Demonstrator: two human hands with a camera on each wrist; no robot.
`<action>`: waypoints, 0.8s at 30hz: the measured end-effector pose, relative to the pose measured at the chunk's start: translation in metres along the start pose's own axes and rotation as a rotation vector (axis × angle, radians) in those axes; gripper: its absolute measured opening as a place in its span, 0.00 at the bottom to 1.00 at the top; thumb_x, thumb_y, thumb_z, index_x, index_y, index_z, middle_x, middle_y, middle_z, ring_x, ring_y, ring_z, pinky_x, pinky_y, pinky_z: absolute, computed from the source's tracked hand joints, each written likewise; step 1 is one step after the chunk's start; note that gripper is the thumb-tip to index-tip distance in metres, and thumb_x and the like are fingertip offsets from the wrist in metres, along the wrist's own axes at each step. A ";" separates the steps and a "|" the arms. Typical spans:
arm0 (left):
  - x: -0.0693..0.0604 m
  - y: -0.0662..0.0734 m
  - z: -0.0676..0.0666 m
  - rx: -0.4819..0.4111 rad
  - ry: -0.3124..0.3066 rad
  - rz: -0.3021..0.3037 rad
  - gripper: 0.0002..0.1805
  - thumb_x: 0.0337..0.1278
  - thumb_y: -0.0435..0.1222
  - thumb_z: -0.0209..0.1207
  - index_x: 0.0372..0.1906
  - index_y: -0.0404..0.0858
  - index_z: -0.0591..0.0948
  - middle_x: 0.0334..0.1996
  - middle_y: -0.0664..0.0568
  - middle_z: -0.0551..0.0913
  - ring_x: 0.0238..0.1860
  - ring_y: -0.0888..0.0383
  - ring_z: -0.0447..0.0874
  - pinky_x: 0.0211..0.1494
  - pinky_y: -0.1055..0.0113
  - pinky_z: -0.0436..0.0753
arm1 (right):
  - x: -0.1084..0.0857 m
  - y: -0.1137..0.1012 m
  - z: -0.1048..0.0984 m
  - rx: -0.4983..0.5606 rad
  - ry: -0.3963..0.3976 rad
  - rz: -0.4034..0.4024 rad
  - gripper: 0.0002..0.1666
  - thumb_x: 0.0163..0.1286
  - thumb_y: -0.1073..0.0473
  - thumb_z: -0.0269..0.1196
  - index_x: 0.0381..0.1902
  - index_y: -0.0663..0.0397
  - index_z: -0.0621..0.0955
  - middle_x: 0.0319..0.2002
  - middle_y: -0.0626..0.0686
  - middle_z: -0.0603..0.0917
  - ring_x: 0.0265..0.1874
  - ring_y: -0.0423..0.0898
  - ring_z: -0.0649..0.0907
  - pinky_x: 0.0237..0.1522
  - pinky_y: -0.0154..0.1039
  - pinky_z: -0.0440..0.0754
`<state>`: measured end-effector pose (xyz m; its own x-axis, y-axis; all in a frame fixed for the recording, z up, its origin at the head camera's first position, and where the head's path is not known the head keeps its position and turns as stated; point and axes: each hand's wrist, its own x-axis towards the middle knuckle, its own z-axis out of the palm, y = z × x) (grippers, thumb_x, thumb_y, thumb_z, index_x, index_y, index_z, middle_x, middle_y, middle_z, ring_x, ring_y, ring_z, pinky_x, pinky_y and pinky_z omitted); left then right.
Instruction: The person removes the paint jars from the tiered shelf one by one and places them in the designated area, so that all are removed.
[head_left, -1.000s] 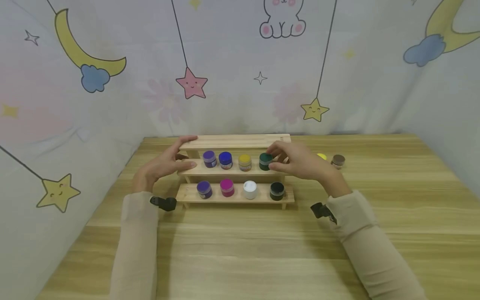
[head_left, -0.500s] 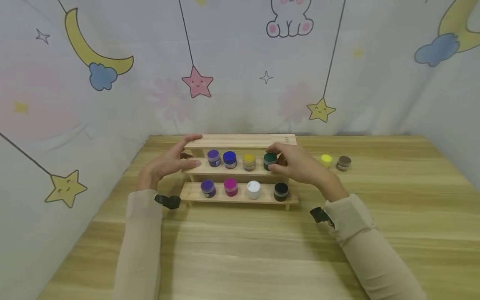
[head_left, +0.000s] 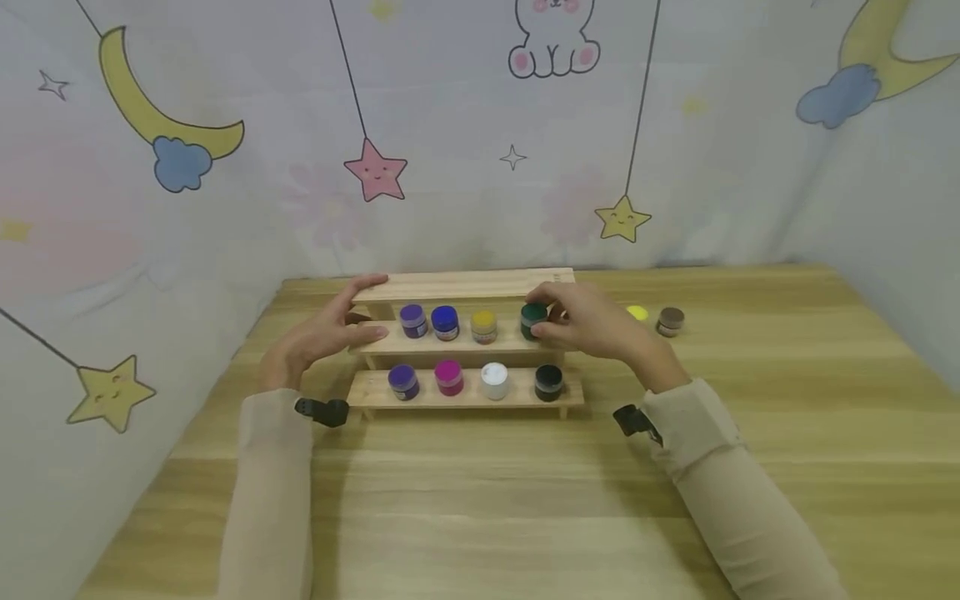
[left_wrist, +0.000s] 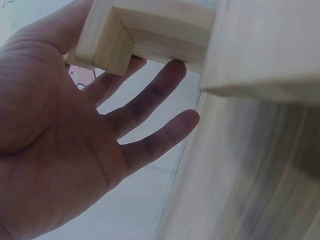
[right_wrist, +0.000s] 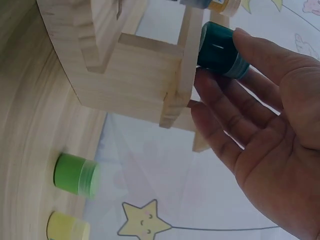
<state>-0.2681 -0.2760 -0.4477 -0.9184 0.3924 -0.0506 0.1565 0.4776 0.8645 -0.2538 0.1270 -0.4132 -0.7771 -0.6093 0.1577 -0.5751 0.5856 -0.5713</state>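
A three-tier wooden stand (head_left: 461, 286) stands on the table. My right hand (head_left: 592, 321) pinches a dark green paint jar (right_wrist: 219, 50) between thumb and fingers at the right end of the middle tier. Left of it on that tier are a yellow-ochre jar (head_left: 483, 327), a blue jar (head_left: 445, 322) and a purple jar (head_left: 413, 321). My left hand (head_left: 322, 333) grips the stand's left end, its thumb on the middle tier and a finger on the top board. In the left wrist view, the other fingers reach behind the wood.
The bottom tier holds purple (head_left: 403, 382), magenta (head_left: 449, 377), white (head_left: 494, 381) and black (head_left: 549, 382) jars. Right of the stand are bright yellow (head_left: 637, 313) and brown (head_left: 671, 322) jars. A light green jar (right_wrist: 76, 174) shows in the right wrist view.
The dark green jar has shifted slightly right along the middle tier, away from the yellow-ochre jar, with my right hand on it. My left hand keeps its place. The head view has swayed a little.
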 end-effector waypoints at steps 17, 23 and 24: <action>0.002 -0.002 -0.002 0.017 -0.021 0.027 0.46 0.68 0.39 0.62 0.79 0.59 0.47 0.74 0.36 0.53 0.68 0.30 0.63 0.60 0.35 0.72 | -0.013 0.006 -0.028 -0.019 0.023 0.073 0.24 0.70 0.56 0.67 0.60 0.58 0.77 0.47 0.52 0.83 0.46 0.47 0.82 0.47 0.44 0.81; 0.003 -0.002 0.000 0.019 -0.020 0.033 0.45 0.68 0.39 0.62 0.79 0.60 0.48 0.73 0.36 0.54 0.67 0.30 0.63 0.59 0.37 0.73 | -0.023 0.012 -0.040 0.019 0.040 0.101 0.24 0.70 0.57 0.67 0.61 0.59 0.77 0.48 0.53 0.83 0.47 0.48 0.82 0.47 0.46 0.81; 0.004 -0.002 0.000 0.020 -0.019 0.035 0.45 0.68 0.39 0.62 0.79 0.60 0.48 0.73 0.36 0.54 0.67 0.30 0.64 0.59 0.37 0.74 | -0.025 0.014 -0.041 0.024 0.047 0.097 0.24 0.70 0.57 0.67 0.61 0.59 0.77 0.47 0.54 0.83 0.47 0.48 0.82 0.46 0.47 0.81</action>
<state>-0.2719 -0.2759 -0.4497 -0.9054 0.4235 -0.0303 0.1955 0.4790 0.8558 -0.2528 0.1727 -0.3917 -0.8403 -0.5244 0.1378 -0.4907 0.6276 -0.6044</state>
